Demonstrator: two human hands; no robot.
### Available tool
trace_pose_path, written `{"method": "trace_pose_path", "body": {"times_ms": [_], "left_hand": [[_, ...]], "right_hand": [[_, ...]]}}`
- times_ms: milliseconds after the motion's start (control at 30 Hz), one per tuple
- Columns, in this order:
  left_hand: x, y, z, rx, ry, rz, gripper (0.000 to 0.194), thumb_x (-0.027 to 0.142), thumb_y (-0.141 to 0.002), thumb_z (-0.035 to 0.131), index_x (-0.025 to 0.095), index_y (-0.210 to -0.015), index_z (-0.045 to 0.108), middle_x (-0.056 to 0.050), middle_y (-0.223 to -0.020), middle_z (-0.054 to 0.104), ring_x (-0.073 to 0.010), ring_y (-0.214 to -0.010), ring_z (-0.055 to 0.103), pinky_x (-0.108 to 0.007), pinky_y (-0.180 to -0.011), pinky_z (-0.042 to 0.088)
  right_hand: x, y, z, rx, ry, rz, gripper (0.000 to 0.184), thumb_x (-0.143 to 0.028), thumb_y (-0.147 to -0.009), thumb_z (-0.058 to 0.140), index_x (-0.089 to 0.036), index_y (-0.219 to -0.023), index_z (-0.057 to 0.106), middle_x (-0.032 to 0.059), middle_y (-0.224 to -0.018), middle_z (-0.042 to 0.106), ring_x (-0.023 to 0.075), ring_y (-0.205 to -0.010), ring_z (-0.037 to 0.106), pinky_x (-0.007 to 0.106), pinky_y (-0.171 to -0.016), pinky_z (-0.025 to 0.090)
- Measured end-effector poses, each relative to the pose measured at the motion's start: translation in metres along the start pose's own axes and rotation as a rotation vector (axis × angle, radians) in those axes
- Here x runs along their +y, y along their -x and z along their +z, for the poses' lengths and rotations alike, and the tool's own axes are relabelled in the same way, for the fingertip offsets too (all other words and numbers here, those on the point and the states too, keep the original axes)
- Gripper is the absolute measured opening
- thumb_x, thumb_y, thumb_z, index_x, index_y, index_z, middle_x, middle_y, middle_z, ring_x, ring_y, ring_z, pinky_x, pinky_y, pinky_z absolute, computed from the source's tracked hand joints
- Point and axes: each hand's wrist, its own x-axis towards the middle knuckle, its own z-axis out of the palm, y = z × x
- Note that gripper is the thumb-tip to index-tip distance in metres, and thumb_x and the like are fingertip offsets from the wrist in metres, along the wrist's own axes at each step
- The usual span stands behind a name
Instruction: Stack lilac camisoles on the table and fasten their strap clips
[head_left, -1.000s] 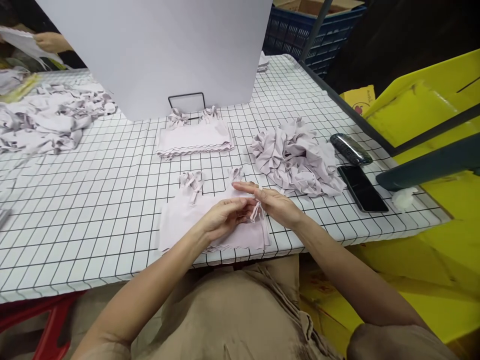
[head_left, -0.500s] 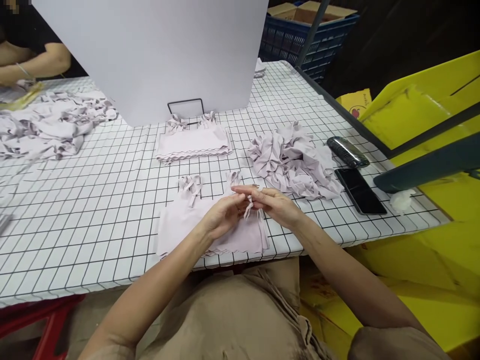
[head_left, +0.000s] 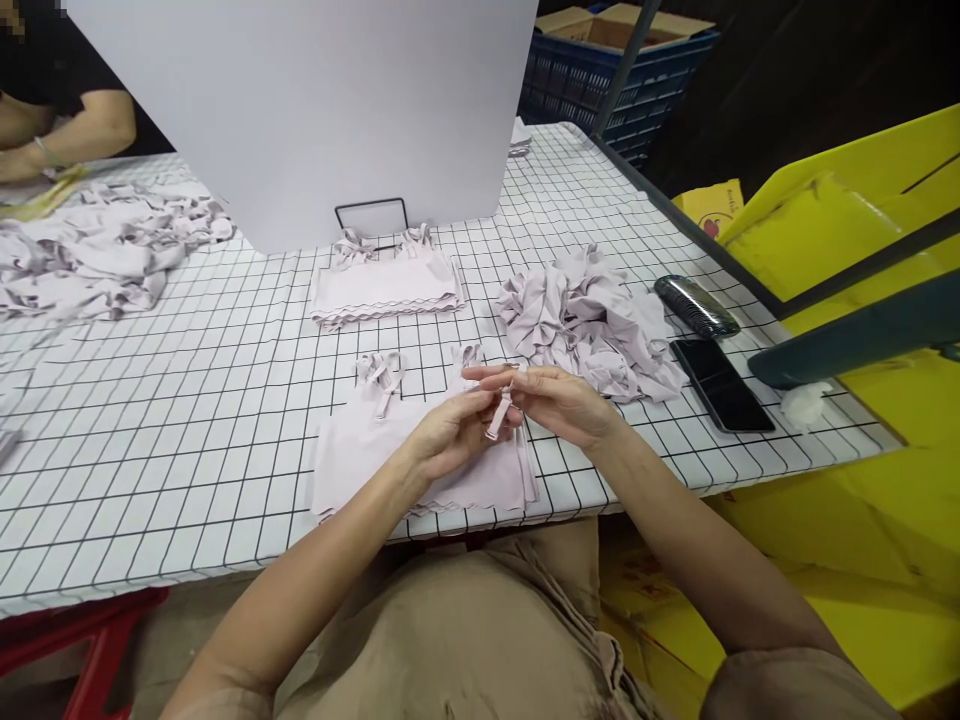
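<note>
A pale lilac camisole top (head_left: 367,455) lies flat on the grid-patterned table (head_left: 187,400) in front of me. My left hand (head_left: 450,435) and my right hand (head_left: 559,400) meet just above its right side. Both pinch a thin lilac shoulder strap (head_left: 499,415) of the top, which loops up between the fingertips. The top's left strap (head_left: 382,372) lies bunched on the table. Beyond it lies a neat stack of folded tops (head_left: 386,282). A crumpled heap of the same garments (head_left: 589,320) sits just right of my right hand.
A white board (head_left: 300,100) stands upright behind the stack. A black phone (head_left: 721,370) and a dark cylinder (head_left: 696,305) lie at the table's right edge. More lilac garments (head_left: 97,250) are piled far left, near another person's arm (head_left: 67,135). Yellow bins (head_left: 862,230) stand to the right.
My hands have lifted slightly off the top and turned the strap between the fingertips; the loop now stands higher. The camera has dipped a little.
</note>
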Motion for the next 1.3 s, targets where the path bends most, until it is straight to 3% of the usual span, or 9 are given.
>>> {"method": "trace_pose_path", "body": {"times_ms": [167,367,533,633,800,967,1133,1200,1300], "left_hand": [[-0.005,0.004,0.002,0.063,-0.103,0.03,0.014,0.023,-0.075,0.084,0.013,-0.081,0.076,-0.003,-0.074,0.068,-0.0148,-0.078,0.065,-0.032,-0.085,0.052],[0.0,0.022,0.006,0.366,-0.571,0.46,0.015,0.014,-0.077,0.08,0.02,-0.09,0.082,-0.003,-0.08,0.074,-0.0154,-0.081,0.067,-0.028,-0.087,0.055],[0.008,0.025,0.002,0.214,-0.285,0.156,0.029,0.038,-0.075,0.085,0.012,-0.087,0.08,-0.007,-0.079,0.073,-0.0146,-0.071,0.067,-0.029,-0.075,0.057],[0.01,0.028,-0.002,0.248,-0.177,0.043,0.039,0.041,-0.061,0.094,0.01,-0.078,0.078,-0.004,-0.073,0.07,-0.0099,-0.064,0.063,-0.025,-0.07,0.057],[0.009,0.041,-0.012,0.372,-0.282,0.077,0.041,0.04,-0.054,0.097,0.011,-0.077,0.079,-0.001,-0.067,0.068,-0.0048,-0.054,0.056,-0.019,-0.058,0.053],[0.011,0.053,-0.016,0.376,-0.404,0.181,0.04,0.04,-0.059,0.095,0.012,-0.082,0.08,-0.005,-0.074,0.074,-0.0095,-0.059,0.064,-0.025,-0.066,0.059],[0.012,0.054,-0.012,0.41,-0.5,0.255,0.035,0.041,-0.064,0.092,0.012,-0.078,0.078,-0.006,-0.074,0.075,-0.0129,-0.062,0.067,-0.028,-0.067,0.059],[0.01,0.052,-0.01,0.383,-0.526,0.278,0.034,0.041,-0.066,0.09,0.012,-0.08,0.078,-0.006,-0.076,0.075,-0.0129,-0.063,0.067,-0.028,-0.068,0.059],[0.008,0.049,-0.009,0.364,-0.559,0.335,0.028,0.038,-0.071,0.086,0.014,-0.081,0.077,-0.004,-0.074,0.073,-0.013,-0.064,0.066,-0.029,-0.068,0.058]], "right_hand": [[-0.001,-0.002,-0.005,-0.051,0.001,-0.005,0.03,-0.047,-0.09,0.066,-0.024,-0.103,0.081,0.0082,-0.141,0.063,0.0286,-0.129,0.059,0.044,-0.102,0.051],[0.005,-0.003,-0.001,0.215,0.121,-0.027,0.026,-0.045,-0.087,0.071,-0.023,-0.095,0.082,0.0097,-0.127,0.072,0.0279,-0.132,0.055,0.041,-0.1,0.045],[0.009,-0.008,0.004,0.142,0.055,-0.016,0.029,-0.048,-0.086,0.072,-0.022,-0.095,0.082,0.0103,-0.123,0.074,0.0274,-0.125,0.06,0.04,-0.097,0.046],[0.004,-0.007,0.004,0.128,0.037,-0.011,0.029,-0.048,-0.087,0.071,-0.022,-0.097,0.082,0.0106,-0.126,0.072,0.0288,-0.127,0.058,0.04,-0.096,0.047],[0.001,-0.002,0.002,0.18,0.112,-0.02,0.027,-0.046,-0.092,0.066,-0.025,-0.099,0.081,0.0084,-0.13,0.07,0.0295,-0.137,0.05,0.04,-0.096,0.045],[0.01,0.003,-0.005,0.262,0.306,0.006,0.032,-0.05,-0.091,0.064,-0.023,-0.092,0.081,0.0098,-0.114,0.076,0.0297,-0.119,0.063,0.043,-0.093,0.05],[0.016,0.008,0.006,0.549,0.995,-0.377,0.024,-0.039,-0.087,0.071,-0.022,-0.102,0.078,0.0127,-0.119,0.073,0.0344,-0.118,0.063,0.057,-0.104,0.045],[0.016,0.008,0.018,0.441,1.091,-0.529,0.028,-0.033,-0.09,0.07,-0.025,-0.116,0.073,0.0104,-0.129,0.069,0.0343,-0.131,0.055,0.06,-0.111,0.038],[0.019,0.003,0.033,0.217,1.016,-0.535,0.021,-0.025,-0.094,0.067,-0.027,-0.114,0.073,0.0054,-0.109,0.077,0.0287,-0.122,0.061,0.055,-0.104,0.046]]}}
